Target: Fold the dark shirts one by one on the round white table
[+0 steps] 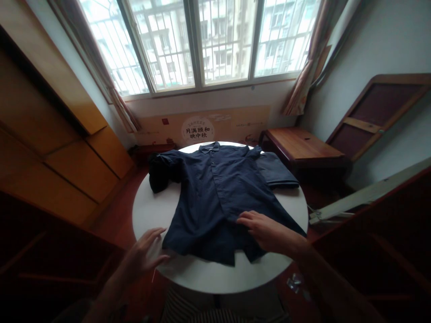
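Note:
A dark navy short-sleeved button-up shirt (pixel 205 197) lies spread front up on a round white table (pixel 195 280), its collar at the far side and its hem towards me. My right hand (pixel 264 231) rests on the lower front of the shirt beside the button placket, fingers loosely bent and slightly apart. Just off the shirt's lower left corner, my left hand (pixel 148 249) is held open, with thumb and fingers spread and nothing between them. Near the placket the hem parts in a notch that shows white tabletop.
Folded dark fabric (pixel 278 172) lies at the table's right, partly under the shirt. A black cloth bundle (pixel 161 175) sits at the left beneath a sleeve. Beyond stand a low wooden table (pixel 303 141) and a barred window (pixel 225 45); cabinets (pixel 67 166) line the left.

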`<state>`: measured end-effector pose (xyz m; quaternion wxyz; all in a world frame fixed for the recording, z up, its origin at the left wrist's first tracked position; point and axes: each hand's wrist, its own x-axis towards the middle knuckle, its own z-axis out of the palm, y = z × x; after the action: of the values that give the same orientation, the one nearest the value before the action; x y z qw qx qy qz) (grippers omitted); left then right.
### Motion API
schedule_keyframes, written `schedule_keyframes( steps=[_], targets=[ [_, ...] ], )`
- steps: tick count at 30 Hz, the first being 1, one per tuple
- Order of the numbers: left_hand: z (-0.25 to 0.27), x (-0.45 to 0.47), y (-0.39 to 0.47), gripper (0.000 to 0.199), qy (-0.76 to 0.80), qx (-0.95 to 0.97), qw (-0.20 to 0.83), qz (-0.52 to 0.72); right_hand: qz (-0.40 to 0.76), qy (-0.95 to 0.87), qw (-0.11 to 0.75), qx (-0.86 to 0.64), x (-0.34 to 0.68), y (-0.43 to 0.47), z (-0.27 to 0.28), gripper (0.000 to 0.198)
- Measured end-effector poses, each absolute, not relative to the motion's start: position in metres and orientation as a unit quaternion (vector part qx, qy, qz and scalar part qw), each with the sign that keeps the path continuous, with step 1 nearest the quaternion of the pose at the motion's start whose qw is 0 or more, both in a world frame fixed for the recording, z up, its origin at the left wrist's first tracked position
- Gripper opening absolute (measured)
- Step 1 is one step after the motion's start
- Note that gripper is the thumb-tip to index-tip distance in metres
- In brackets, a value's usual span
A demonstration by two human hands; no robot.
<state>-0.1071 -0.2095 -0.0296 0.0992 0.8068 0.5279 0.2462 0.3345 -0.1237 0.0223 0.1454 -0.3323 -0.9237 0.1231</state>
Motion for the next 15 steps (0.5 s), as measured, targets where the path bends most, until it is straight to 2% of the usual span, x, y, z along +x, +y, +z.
schedule_keyframes(
  steps=[2, 7, 11, 15],
  targets=[
    [-0.034, -0.105, -0.209, 0.048, 0.54, 0.79, 0.105, 0.27, 0.08, -0.9, 0.118, -0.412, 0.386, -0.128, 0.002, 0.072],
    [-0.035, -0.08, -0.198, 0.04, 0.561, 0.754, 0.144, 0.31, 0.032, -0.841, 0.117, -0.528, 0.473, -0.139, -0.045, 0.087],
    [-0.036, -0.064, -0.193, 0.035, 0.56, 0.744, 0.175, 0.321, 0.042, -0.846, 0.158, -0.507, 0.483, -0.151, -0.053, 0.079],
    [-0.033, -0.061, -0.191, 0.035, 0.518, 0.771, 0.205, 0.31, 0.082, -0.853, 0.207, -0.473, 0.469, -0.153, -0.044, 0.061]
  ],
)
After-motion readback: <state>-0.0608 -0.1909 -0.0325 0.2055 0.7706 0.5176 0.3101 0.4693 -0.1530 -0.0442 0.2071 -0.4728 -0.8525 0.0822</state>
